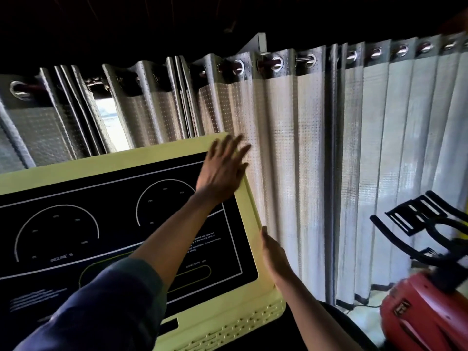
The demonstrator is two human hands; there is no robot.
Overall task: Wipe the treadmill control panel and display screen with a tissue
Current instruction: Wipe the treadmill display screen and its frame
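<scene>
The treadmill control panel (pixel 101 159) has a pale yellow-green frame around a black display screen (pixel 106 214) with white dial outlines. My left hand (pixel 222 168), on a dark blue sleeve, lies flat over the screen's upper right corner with its fingers spread and blurred. No tissue shows; anything under the palm is hidden. My right hand (pixel 273 254) holds the panel's right edge, thumb on the front of the frame and fingers hidden behind it.
A grey-white eyelet curtain (pixel 354 148) hangs close behind and to the right of the panel, with a bright gap at upper left. A red exercise machine (pixel 425 312) with black handlebars (pixel 417 219) stands at lower right.
</scene>
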